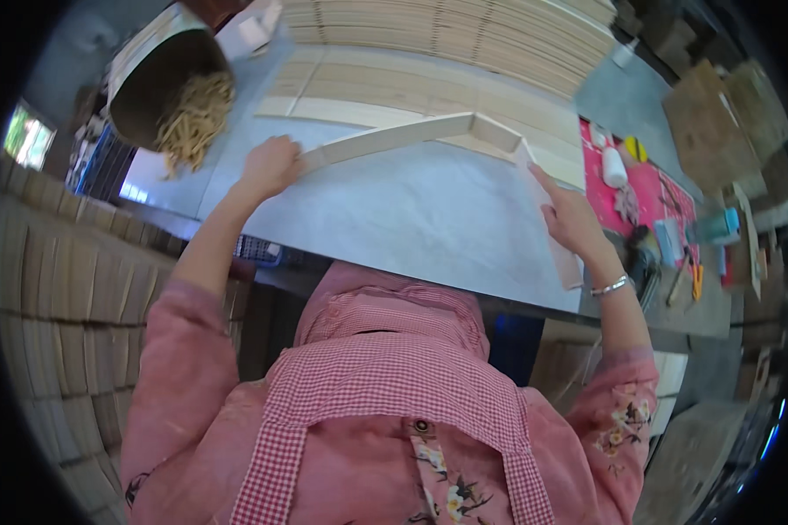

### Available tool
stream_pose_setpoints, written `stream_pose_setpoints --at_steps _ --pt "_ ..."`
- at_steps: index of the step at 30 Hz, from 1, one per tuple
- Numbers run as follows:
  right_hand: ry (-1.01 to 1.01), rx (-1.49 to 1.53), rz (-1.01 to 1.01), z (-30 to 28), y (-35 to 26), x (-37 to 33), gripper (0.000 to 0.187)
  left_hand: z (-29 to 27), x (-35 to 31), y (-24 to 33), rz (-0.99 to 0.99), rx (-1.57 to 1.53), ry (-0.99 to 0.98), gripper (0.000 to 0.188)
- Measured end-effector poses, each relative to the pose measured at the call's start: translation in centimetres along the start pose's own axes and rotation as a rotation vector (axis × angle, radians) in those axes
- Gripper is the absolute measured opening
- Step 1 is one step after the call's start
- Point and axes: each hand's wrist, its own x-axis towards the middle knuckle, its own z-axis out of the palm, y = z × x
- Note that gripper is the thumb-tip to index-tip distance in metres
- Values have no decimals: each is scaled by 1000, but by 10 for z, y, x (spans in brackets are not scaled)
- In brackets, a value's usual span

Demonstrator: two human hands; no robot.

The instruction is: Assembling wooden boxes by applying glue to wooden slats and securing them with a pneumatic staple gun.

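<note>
The wooden frame (394, 136) stands on edge on the counter (385, 219), between the two hands and bent away from the body. Its longest side starts at the fingers of the left hand (271, 166) and runs from them toward a point between two and three o'clock, up to the far corner. A short piece then drops toward four o'clock to a second corner, and the last side runs on toward five o'clock, reaching close to the counter's near edge. The gap faces the body, at six o'clock.

The left fingers are curled around the free end of the long side. The right hand (576, 217) grasps the five o'clock side, thumb apart from the other fingers. From it, both corners lie toward ten to eleven o'clock, so the right hand is much the nearer to them.

Flat boards (359, 83) lie just beyond the frame, with a tall stack of slats (464, 31) past them at twelve. A tipped bucket (149, 96) spills wood strips (194, 118) at ten o'clock; a white bottle (614, 166) lies on a pink mat (597, 199) at two. No brand, label or writing can be read: the frame's visible faces look plain, and print on the bottle or the far boxes is too small or blurred to tell.
</note>
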Motion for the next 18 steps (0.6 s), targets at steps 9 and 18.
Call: stream_pose_setpoints --at_steps 9,18 --pt "-79 397 -49 -14 -74 35 24 -6 19 26 2 -171 -123 30" --pt "103 -63 -606 -6 -141 16 15 -15 3 19 -268 -989 -206 41"
